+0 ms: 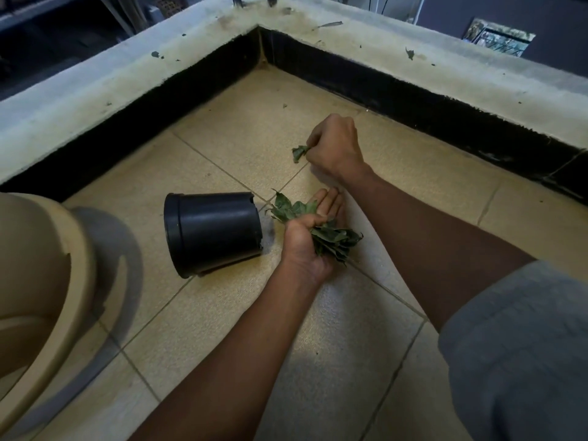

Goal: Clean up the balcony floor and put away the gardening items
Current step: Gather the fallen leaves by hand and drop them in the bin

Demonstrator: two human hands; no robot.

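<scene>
A black plastic plant pot [212, 231] lies on its side on the beige tiled balcony floor [241, 132], its rim towards the left. Just right of it my left hand [307, 241] is palm up and holds a bunch of green leaves [331, 238], the thumb pressing them into the palm while the fingers reach forward. Farther out, my right hand [334, 144] is curled over the floor and pinches a single green leaf [299, 152] at its left side.
A large beige plastic tub [47, 281] fills the left edge. A low concrete parapet [133, 81] with a black base band [397, 93] encloses the corner ahead. A small speck of debris [284, 106] lies on the tile near the corner. My grey-clad knee [525, 345] is at the right.
</scene>
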